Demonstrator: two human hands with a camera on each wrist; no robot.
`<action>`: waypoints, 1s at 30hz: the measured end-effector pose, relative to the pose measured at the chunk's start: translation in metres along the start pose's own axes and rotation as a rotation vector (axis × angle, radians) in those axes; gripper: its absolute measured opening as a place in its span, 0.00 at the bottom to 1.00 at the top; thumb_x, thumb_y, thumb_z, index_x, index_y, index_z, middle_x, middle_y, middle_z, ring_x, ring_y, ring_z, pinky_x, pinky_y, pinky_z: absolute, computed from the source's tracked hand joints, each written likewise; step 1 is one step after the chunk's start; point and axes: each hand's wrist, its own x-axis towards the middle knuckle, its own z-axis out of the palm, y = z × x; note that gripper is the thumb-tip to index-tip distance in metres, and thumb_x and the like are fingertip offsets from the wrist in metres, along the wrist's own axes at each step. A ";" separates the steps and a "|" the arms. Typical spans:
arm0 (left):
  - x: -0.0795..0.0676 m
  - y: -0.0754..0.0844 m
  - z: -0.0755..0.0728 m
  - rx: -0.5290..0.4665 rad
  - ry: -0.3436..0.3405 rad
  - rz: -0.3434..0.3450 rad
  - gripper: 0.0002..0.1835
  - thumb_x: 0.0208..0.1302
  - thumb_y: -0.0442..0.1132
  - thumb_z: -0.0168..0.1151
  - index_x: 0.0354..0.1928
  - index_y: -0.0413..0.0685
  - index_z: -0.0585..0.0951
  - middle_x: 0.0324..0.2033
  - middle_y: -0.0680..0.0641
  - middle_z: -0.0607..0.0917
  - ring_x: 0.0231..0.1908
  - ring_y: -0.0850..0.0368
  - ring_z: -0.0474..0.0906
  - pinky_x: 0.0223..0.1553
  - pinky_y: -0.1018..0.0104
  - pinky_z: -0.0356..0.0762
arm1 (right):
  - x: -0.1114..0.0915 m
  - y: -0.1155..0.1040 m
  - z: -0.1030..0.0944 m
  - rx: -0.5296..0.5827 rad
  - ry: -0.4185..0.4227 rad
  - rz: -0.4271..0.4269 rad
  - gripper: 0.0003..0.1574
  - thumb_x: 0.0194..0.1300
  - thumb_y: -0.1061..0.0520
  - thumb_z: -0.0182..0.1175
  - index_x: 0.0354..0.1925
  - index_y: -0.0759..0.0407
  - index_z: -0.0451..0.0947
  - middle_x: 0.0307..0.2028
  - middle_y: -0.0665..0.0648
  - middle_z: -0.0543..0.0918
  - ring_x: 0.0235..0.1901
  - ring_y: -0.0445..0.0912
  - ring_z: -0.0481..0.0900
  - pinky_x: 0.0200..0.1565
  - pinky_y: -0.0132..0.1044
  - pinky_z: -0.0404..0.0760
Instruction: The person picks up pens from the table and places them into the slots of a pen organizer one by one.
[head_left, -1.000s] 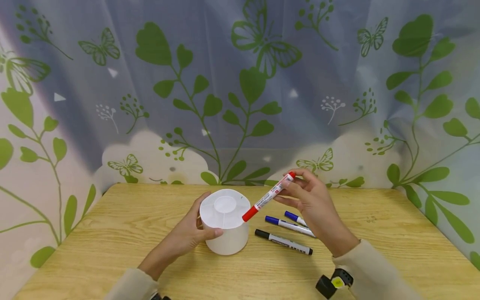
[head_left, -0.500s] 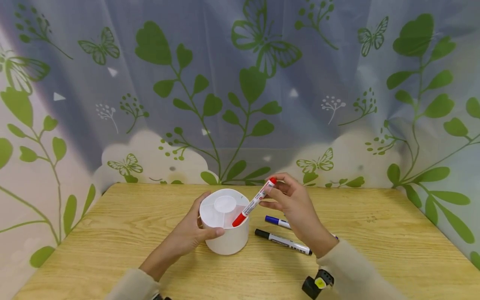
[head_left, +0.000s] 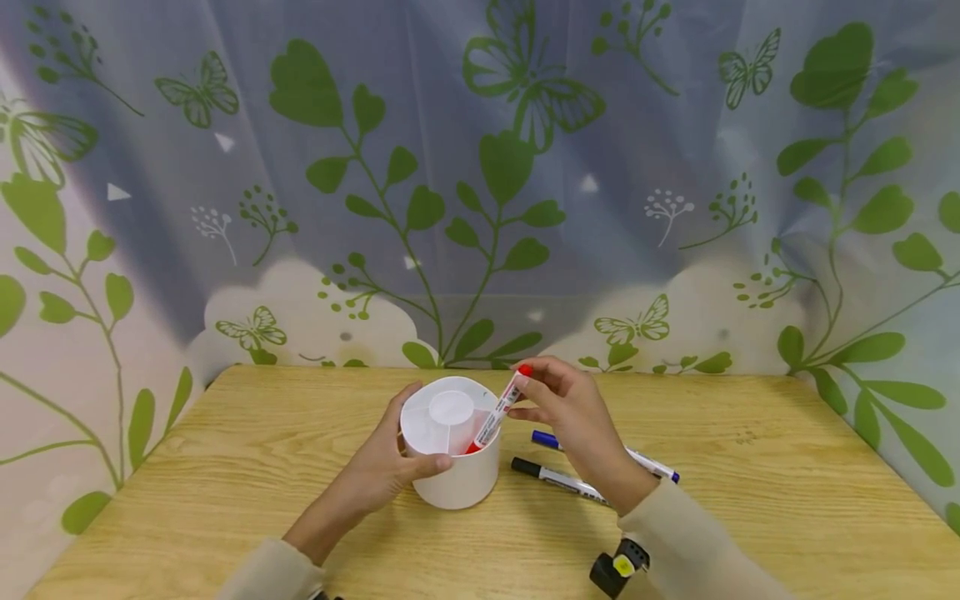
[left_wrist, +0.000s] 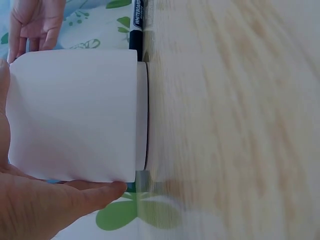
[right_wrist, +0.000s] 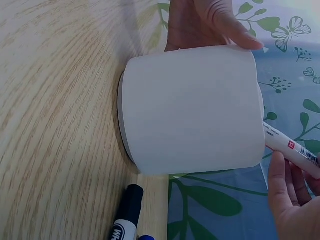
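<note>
My left hand (head_left: pixel 378 467) holds a white round divided holder (head_left: pixel 459 485) upright on the table, thumb at its front rim and fingers round the left side. Between the thumb and fingers of my right hand (head_left: pixel 573 412) is a red-capped whiteboard marker (head_left: pixel 495 421), pinched near its upper end. It leans to the right, its lower red end down inside the holder's right front compartment. The right wrist view shows the marker's white body (right_wrist: pixel 295 150) sticking out past the holder's rim; the holder wall hides its lower end.
Right of the holder, a black-capped marker (head_left: pixel 555 478) lies on the wooden table (head_left: pixel 225 467), partly under my right forearm. Behind it, a blue cap (head_left: pixel 546 439) and a blue-ended marker body (head_left: pixel 652 464) show on either side of the right hand. A patterned curtain (head_left: pixel 480 250) hangs behind.
My right hand has moved left and down with the red marker, whose lower end has gone from the holder's right rim into the compartment. The left hand and holder stay put.
</note>
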 end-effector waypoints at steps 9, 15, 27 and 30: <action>0.000 0.000 0.000 0.018 0.000 0.000 0.61 0.62 0.42 0.79 0.84 0.52 0.44 0.75 0.37 0.65 0.72 0.38 0.69 0.69 0.43 0.72 | 0.001 0.003 0.004 -0.050 0.005 0.011 0.16 0.76 0.65 0.59 0.59 0.70 0.78 0.48 0.61 0.82 0.46 0.47 0.85 0.53 0.47 0.89; 0.000 0.000 0.000 0.024 0.007 0.001 0.60 0.62 0.42 0.79 0.84 0.52 0.45 0.76 0.37 0.65 0.72 0.38 0.68 0.70 0.44 0.72 | 0.000 0.005 0.008 -0.074 0.018 0.028 0.14 0.75 0.66 0.59 0.57 0.69 0.79 0.46 0.59 0.84 0.46 0.46 0.85 0.54 0.47 0.88; 0.000 0.000 0.000 0.026 -0.004 0.013 0.59 0.63 0.43 0.78 0.84 0.51 0.44 0.75 0.37 0.66 0.72 0.40 0.69 0.71 0.48 0.69 | -0.002 0.009 0.010 -0.118 0.022 0.027 0.16 0.73 0.66 0.62 0.57 0.67 0.80 0.47 0.60 0.84 0.45 0.45 0.84 0.54 0.44 0.87; 0.000 0.000 0.000 0.024 -0.001 0.011 0.59 0.63 0.42 0.78 0.84 0.51 0.45 0.76 0.37 0.65 0.72 0.41 0.68 0.71 0.48 0.69 | -0.003 0.009 0.011 -0.123 0.017 0.032 0.16 0.73 0.67 0.62 0.57 0.66 0.80 0.48 0.60 0.84 0.46 0.46 0.83 0.54 0.44 0.86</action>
